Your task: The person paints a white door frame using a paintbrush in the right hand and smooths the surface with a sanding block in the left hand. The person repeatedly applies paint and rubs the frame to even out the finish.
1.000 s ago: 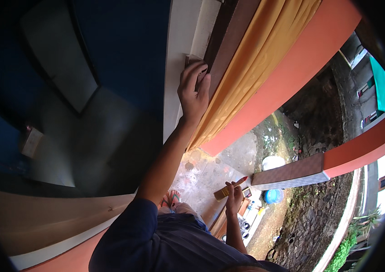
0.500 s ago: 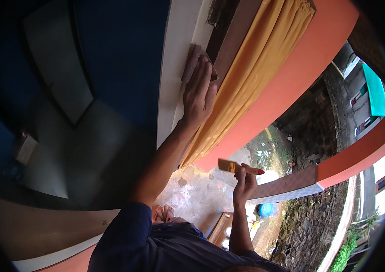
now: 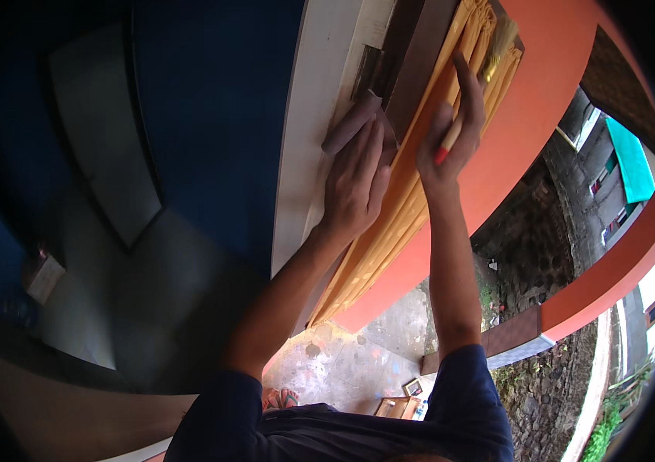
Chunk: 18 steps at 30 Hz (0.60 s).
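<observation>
My left hand (image 3: 354,185) lies with its fingers stretched flat over a brown sheet of sandpaper (image 3: 349,125). The sheet's edge curls up, and it rests against the pale door frame (image 3: 314,100) beside a dark recess in the wood. To the right, raised in front of the yellow curtain (image 3: 397,208), my right hand (image 3: 462,142) holds a paintbrush (image 3: 491,68). Its bristles point up and away, while the red end of its handle sticks out near my palm. Some of the handle is hidden by my fingers.
An orange wall (image 3: 547,69) borders the curtain on the right. Left of the frame is a dim room with a blue wall (image 3: 212,100). Down by my feet stands a wooden box (image 3: 398,408) on the stained floor (image 3: 335,362). An orange-topped low wall (image 3: 597,285) curves at right.
My right hand has risen from low on the right up to the curtain, carrying the paintbrush, whose bristles have swung upward. My left hand and the sandpaper appear slightly lower and farther right.
</observation>
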Motion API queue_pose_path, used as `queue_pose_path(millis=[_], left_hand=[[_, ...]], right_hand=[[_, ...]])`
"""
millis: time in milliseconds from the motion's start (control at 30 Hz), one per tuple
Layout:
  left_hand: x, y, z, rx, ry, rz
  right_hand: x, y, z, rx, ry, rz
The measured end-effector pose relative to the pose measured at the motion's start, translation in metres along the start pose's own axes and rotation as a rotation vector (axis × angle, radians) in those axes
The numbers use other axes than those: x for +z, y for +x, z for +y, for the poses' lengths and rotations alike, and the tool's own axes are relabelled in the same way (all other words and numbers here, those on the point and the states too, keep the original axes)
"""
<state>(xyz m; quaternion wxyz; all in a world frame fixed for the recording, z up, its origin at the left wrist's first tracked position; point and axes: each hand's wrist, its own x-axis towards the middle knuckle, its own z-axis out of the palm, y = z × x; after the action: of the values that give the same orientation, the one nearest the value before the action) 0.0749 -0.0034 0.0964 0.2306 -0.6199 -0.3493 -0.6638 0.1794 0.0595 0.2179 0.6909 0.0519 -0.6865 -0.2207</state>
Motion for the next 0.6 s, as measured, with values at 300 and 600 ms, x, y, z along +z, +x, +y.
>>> queue_pose_path(millis=[300,600], left_hand=[[0.012,-0.13,0.002,-0.221,0.065,-0.042],[0.003,-0.093,0.019,-0.26,0.014,-0.016]], right_hand=[[0.037,0.028,0.022,0.097,-0.001,0.075],[-0.056,0.127,-0.027,-0.065,0.098,-0.583]])
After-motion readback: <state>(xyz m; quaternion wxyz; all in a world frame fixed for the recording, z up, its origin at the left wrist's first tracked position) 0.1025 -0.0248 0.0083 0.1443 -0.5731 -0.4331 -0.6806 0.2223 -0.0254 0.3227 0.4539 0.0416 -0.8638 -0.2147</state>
